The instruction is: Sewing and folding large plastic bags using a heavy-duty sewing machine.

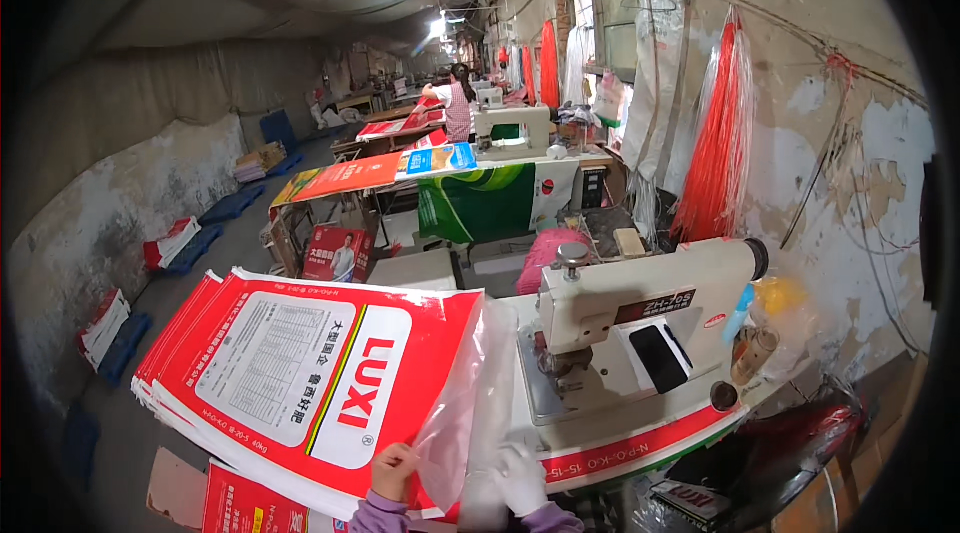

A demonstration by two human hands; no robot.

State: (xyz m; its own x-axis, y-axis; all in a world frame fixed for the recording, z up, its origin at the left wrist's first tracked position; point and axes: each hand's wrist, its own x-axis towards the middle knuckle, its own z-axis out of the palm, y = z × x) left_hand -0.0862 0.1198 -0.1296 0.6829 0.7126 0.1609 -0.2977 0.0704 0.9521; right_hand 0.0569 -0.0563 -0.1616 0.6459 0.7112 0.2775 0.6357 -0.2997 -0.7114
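Note:
A stack of red and white printed woven sacks point(285, 373) lies in front of me, left of the sewing machine point(650, 323). From the top sack's right end sticks out a clear plastic liner point(452, 433). My bare left hand point(393, 470) is closed on the near right corner of that sack, beside the liner; its fingertips are partly hidden. My right hand point(520, 478), in a white glove, rests by the pale, see-through plastic next to the machine bed. Its fingers are blurred against the white, so their grip is unclear.
A dark phone point(660, 358) and a pen lie on the machine. Ahead, another table carries a green sack point(485, 203) and a second sewing machine point(512, 131). A person point(458, 103) works farther back. Red strands point(715, 153) hang on the right wall.

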